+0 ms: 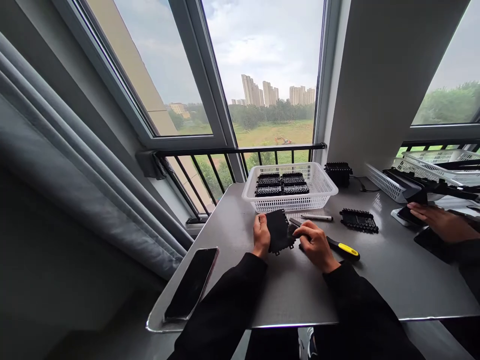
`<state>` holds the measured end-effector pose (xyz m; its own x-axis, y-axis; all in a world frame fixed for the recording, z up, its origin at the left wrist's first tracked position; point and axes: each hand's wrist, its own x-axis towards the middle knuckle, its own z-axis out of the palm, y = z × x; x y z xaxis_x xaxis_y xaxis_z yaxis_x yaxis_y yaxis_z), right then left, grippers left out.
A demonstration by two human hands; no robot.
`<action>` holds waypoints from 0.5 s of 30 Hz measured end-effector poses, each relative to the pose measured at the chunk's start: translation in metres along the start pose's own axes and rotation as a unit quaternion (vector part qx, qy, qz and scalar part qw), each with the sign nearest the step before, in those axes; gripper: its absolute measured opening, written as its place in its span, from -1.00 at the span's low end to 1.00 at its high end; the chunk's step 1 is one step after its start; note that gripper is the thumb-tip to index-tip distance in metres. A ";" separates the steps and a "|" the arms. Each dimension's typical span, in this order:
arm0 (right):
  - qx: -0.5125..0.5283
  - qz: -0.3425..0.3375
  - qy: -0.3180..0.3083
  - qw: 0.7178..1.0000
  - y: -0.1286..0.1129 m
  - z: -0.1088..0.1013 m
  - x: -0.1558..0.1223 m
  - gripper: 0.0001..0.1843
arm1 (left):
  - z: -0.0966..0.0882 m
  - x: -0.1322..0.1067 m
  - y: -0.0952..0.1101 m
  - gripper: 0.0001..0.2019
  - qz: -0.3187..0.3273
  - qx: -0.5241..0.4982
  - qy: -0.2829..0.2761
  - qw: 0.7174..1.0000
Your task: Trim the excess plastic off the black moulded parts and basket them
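Daylight from a tall window [268, 55] falls across a grey metal worktop [232, 227], with a black railing [240, 150] beyond its far edge and a grey curtain [93, 150] to its left. Over the middle of the worktop, a person in dark sleeves has the left hand [261, 233] clamped on the left side of a black plate [277, 230], thumb up, the plate tilted and toothed along its right edge. The right hand [317, 243], apart from the left, pinches a thin tool [295, 222] whose tip meets that toothed edge. A yellow-and-black handle [347, 250] shows behind the right hand, in line with the tool; whether the two are one piece cannot be told. Toward the far edge, a white basket [290, 204] holds similar black parts [281, 184]. A pen [317, 217] lies just before it, and another plate [359, 220] lies farther right. Near the left front corner rests a phone [192, 284]. At the right, a co-worker's hand [440, 222] touches a dark object.
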<state>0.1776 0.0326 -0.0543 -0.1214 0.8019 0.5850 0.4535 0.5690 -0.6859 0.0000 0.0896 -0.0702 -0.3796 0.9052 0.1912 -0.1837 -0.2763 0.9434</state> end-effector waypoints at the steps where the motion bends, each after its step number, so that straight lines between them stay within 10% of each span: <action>1: -0.002 0.002 0.025 1.000 0.001 0.000 0.001 -0.69 | 0.002 -0.002 0.001 -0.66 -0.001 -0.001 -0.017 1.000; 5: -0.016 0.011 0.088 0.996 0.002 0.005 0.004 -0.57 | 0.009 -0.014 0.005 -0.62 0.018 0.034 -0.109 0.993; 15: -0.051 -0.067 -0.061 0.995 0.001 0.013 0.000 -0.48 | 0.013 -0.024 0.009 -0.57 0.025 0.080 -0.158 0.984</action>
<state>0.1666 0.0353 -0.0609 -0.2897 0.7404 0.6065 0.5124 0.6552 -0.5551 0.0189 0.0697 -0.0630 -0.0789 0.9538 0.2900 -0.0180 -0.2923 0.9562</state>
